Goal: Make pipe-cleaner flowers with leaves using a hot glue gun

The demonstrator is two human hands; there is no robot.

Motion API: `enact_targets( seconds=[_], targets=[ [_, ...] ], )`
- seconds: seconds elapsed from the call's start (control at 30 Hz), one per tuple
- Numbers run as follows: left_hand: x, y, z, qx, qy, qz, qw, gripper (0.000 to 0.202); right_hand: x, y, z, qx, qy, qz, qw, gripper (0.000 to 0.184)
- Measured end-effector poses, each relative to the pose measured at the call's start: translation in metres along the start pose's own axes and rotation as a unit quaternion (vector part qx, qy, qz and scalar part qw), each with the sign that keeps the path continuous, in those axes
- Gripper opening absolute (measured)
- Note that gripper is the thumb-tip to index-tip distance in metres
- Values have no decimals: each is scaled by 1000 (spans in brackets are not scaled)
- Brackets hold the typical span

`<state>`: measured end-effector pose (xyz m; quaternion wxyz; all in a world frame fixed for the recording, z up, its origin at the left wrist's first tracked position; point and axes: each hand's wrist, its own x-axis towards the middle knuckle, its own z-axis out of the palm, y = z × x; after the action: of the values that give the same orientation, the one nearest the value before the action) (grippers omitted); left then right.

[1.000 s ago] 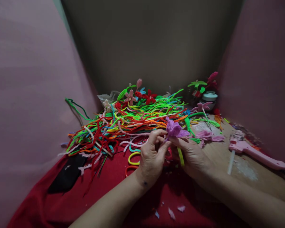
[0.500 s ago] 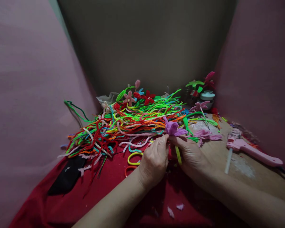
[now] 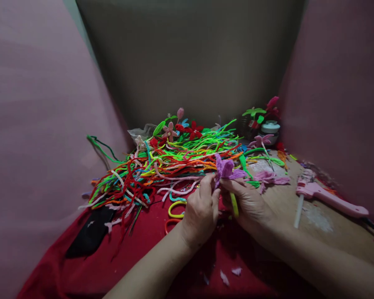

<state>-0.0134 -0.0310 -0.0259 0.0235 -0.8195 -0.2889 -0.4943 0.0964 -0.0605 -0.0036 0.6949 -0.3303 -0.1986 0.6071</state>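
A purple fuzzy pipe-cleaner flower (image 3: 226,168) with pointed petals is held up between my two hands. My left hand (image 3: 200,209) is closed, its thumb and fingers pinched at the flower's left lower petal. From the right, my right hand (image 3: 252,204) grips the flower near its base, the thumb pointing left. A yellow-green strip (image 3: 234,204) sticks out below the right thumb; what it belongs to is hidden. Scissors with a yellow loop (image 3: 174,209) and an orange loop lie left of my left hand, partly covered by the forearm.
A big heap of coloured pipe cleaners (image 3: 174,160) spreads behind my hands, with finished flowers (image 3: 195,131) at the back. At right are a pink glue gun (image 3: 330,195), pinkish-purple petals (image 3: 269,177) and a lidded jar (image 3: 270,128). A black pouch-like piece (image 3: 90,232) lies at left.
My left fingers have shifted slightly and opened around the flower's left petal, which now shows lower between them. The right hand stays nearly in place. The view has tilted slightly.
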Motion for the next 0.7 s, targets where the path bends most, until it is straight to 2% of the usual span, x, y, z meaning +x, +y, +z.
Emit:
enact_targets(
  seconds=[0.13, 0.2, 0.37, 0.53, 0.7],
  targets=[
    [-2, -6, 2, -74, -21, 51, 996, 36, 1, 0, -1, -28, 1, -20, 999, 18],
    [-2, -9, 2, -116, -23, 43, 992, 36, 3, 0, -3, -34, -2, -37, 999, 17],
    [2, -8, -1, -203, -14, -20, 979, 24, 6, 2, -7, -33, -26, -35, 999, 14],
    [3, -7, -2, -238, -30, -71, 968, 19, 8, 3, -9, -45, -42, -32, 998, 19],
    [4, -1, -4, -277, -41, -167, 945, 16, 7, 4, -8, -70, -40, -54, 995, 15]
  ],
)
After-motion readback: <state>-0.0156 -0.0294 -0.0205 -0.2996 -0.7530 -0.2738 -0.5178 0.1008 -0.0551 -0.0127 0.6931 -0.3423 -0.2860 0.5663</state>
